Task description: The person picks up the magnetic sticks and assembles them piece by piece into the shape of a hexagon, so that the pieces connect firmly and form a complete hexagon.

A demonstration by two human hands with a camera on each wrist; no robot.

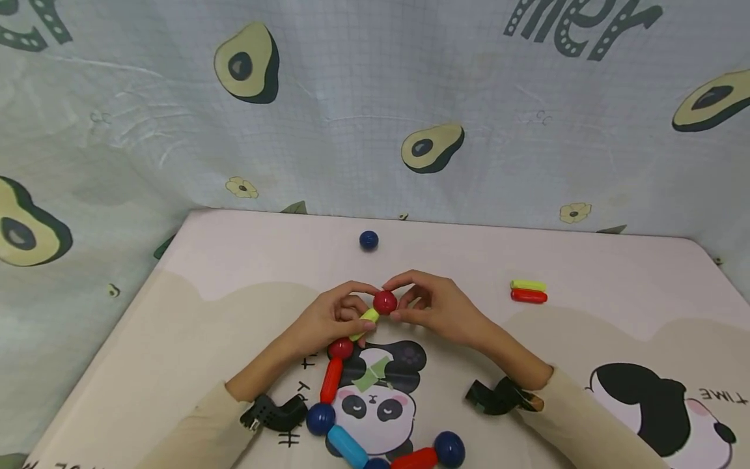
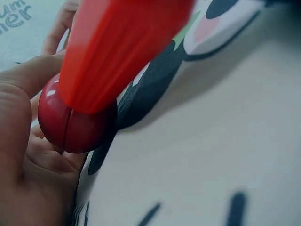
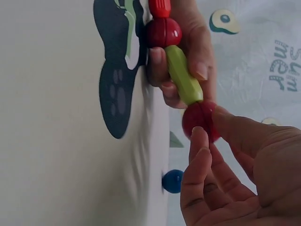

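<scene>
Chain [image 1: 331, 384] of colored sticks + balls is mid-table, running from btw both hands down to the bottom edge of the head cam pic. Left hand [image 1: 338, 312] has thumb + fingers gripped round the yellow-green stick [image 3: 184, 77], w/ its index stretched out to the top red ball [image 1: 385, 302]. Right hand [image 1: 436, 306] pinches that same ball w/ thumb + fingertips, so that grip's only ball-wide rn. Right wrist cam shows the stick's far end meeting the ball, tho can't tell how firmly they're joined.

Going down from there: lower red ball [image 1: 340, 348], red stick [image 1: 331, 381], then blue ball [image 1: 321, 419], light blue stick [image 1: 347, 446], another blue one mostly cut off by the frame, short red piece [image 1: 415, 458], and end blue ball [image 1: 450, 449] on the right. Left wrist cam is basically a closeup of the red stick's end against the lower red ball, just beside the palm; can't tell if skin touches it.

Loose stuff: small blue ball [image 1: 368, 240] near the table's back edge, plus spare yellow stick [image 1: 528, 285] and spare red stick [image 1: 529, 296] side by side off to the right. Table [image 1: 586, 280] cover has a panda print [image 1: 375, 417] beside the chain; backdrop [image 1: 351, 78] behind = avocado pattern.
</scene>
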